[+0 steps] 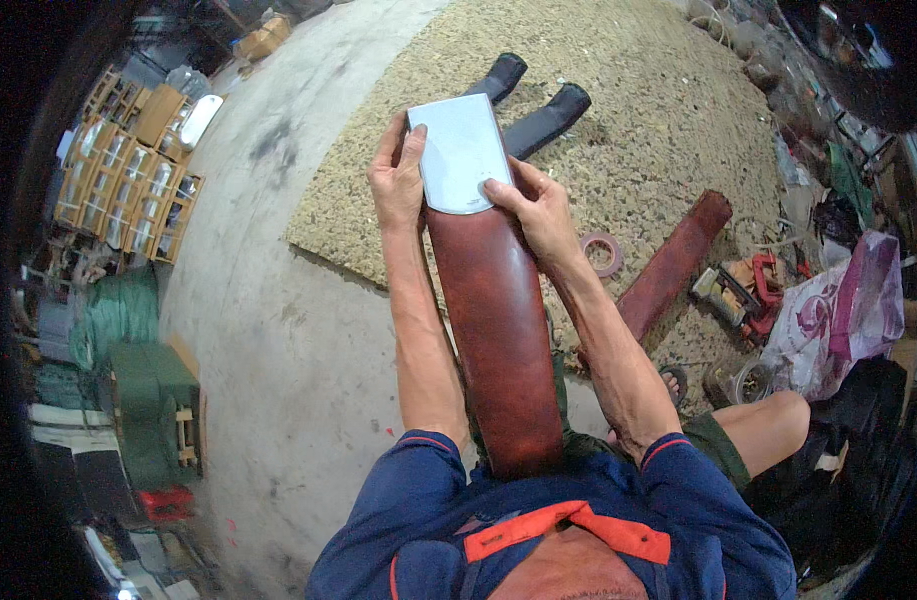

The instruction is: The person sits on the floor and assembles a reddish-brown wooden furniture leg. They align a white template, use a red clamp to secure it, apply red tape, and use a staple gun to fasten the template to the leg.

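A long padded piece covered in glossy reddish-brown leather (492,330) lies along my lap and points away from me. Over its far end sits a flat whitish plate (461,150), straight at the far edge and rounded at the near one. My left hand (399,170) is closed on the left edge, its thumb on the plate's face. From the right, my right hand (539,208) grips plate and padded piece together, thumb pressed near the plate's rounded corner. The fingers underneath are hidden.
Beyond lie two black padded pieces (549,120) on a speckled foam mat (619,90). To the right are a pink tape roll (602,255), another reddish-brown leather piece (669,265), a tool with red parts (764,290) and a plastic bag (839,320). Wooden frames (129,185) stand left.
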`<state>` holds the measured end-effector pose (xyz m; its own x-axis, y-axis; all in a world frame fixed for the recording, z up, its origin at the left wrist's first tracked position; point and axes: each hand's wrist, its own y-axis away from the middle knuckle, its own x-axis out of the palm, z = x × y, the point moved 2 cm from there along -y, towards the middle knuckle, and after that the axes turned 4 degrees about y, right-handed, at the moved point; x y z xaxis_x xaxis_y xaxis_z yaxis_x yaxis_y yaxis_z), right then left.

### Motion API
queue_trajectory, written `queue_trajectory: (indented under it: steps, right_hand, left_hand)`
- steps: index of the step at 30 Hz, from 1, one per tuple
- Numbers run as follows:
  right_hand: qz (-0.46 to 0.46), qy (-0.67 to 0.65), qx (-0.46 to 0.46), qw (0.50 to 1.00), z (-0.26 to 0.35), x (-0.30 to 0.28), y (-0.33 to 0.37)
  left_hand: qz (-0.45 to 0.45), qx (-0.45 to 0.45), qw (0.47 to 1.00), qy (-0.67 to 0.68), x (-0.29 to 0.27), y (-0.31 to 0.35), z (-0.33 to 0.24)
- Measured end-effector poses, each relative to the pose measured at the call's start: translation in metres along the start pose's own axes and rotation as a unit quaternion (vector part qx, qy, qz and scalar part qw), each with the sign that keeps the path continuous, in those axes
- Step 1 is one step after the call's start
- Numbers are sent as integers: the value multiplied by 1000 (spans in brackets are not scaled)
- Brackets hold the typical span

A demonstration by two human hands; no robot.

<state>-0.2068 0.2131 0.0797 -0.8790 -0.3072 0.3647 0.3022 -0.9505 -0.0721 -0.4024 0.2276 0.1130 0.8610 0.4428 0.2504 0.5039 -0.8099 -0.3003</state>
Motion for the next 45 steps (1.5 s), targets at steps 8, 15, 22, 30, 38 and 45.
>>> queue_trajectory:
  steps: [8,15,22,30,38,45]
  right_hand:
    - [-27,-58,14,998,2,4,-1]
    - [-17,-73,10,997,3,5,2]
    - [-8,-74,4,997,2,6,1]
    - [-12,-53,-2,999,5,9,5]
    - [-10,22,5,1000,8,9,-5]
    - [-27,153,-147,977,51,21,-91]
  left_hand:
    - [19,0,999,29,7,0,-6]
    - [150,-77,973,160,-5,12,-18]
    - [194,-154,955,164,-17,20,-19]
    - [172,-248,949,94,-31,16,-10]
    - [145,-232,956,104,-33,17,-10]
    - [127,-223,964,65,-13,29,-34]
